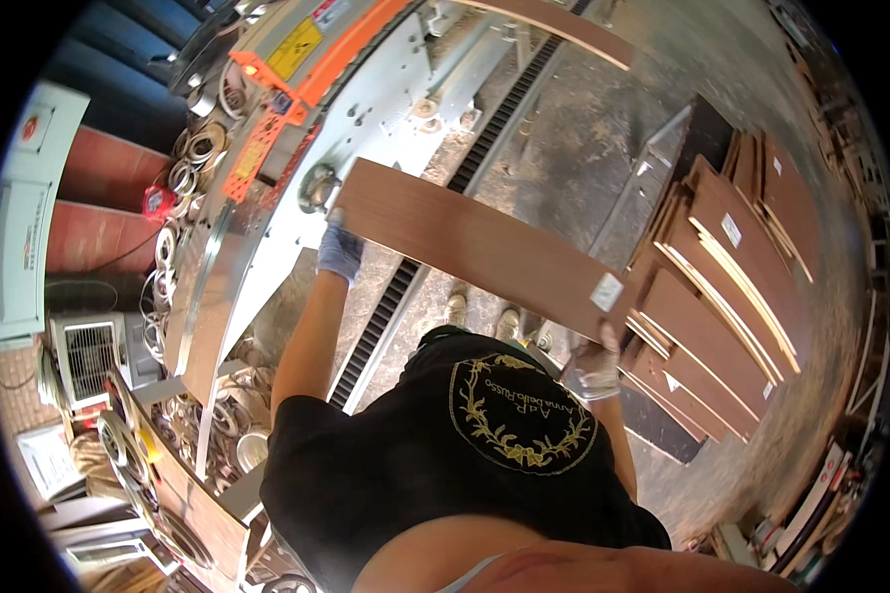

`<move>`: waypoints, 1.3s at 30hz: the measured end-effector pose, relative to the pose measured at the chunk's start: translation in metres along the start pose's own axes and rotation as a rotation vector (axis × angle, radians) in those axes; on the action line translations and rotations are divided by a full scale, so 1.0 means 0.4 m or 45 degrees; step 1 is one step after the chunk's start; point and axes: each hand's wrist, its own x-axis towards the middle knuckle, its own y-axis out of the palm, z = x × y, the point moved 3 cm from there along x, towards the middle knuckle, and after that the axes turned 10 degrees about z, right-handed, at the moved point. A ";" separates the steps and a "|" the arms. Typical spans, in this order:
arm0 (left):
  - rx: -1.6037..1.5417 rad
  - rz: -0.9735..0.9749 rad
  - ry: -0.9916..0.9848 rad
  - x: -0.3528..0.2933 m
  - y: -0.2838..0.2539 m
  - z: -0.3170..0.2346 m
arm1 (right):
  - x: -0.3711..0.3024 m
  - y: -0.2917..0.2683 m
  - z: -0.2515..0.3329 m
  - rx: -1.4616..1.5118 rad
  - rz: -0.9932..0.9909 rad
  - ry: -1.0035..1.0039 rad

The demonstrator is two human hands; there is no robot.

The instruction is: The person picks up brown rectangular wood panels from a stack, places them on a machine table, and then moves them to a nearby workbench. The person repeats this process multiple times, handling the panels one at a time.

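Observation:
A long brown wood-grain board point(465, 242) with a small white label near its right end spans the space in front of me. My left hand point(340, 249), in a bluish-grey glove, is closed on the board's left end, close to a round metal part point(318, 188) on the machine's side. At the other end, my right hand point(597, 364), in a pale glove, grips the near right corner. The fingers of both hands are partly hidden by the board. Stacks of similar brown boards point(737, 267) with pale edges lie just to the right.
An orange and white machine point(311, 59) runs along the left, its long metal bed point(222, 267) beside me. A black roller track point(509, 104) crosses the floor. Rolls of edging strip point(183, 178) pile up behind the machine. Another brown board point(564, 25) shows at the far top.

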 end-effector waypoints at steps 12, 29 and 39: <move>0.024 -0.003 0.198 0.229 -0.047 -0.114 | 0.118 0.258 -0.419 -0.362 0.393 0.735; 0.039 -0.061 0.158 0.403 0.001 -0.137 | 0.197 0.346 -0.465 -0.487 0.202 0.415; 0.488 -0.028 0.139 0.536 0.207 -0.105 | 0.302 0.318 -0.237 -0.870 0.287 0.360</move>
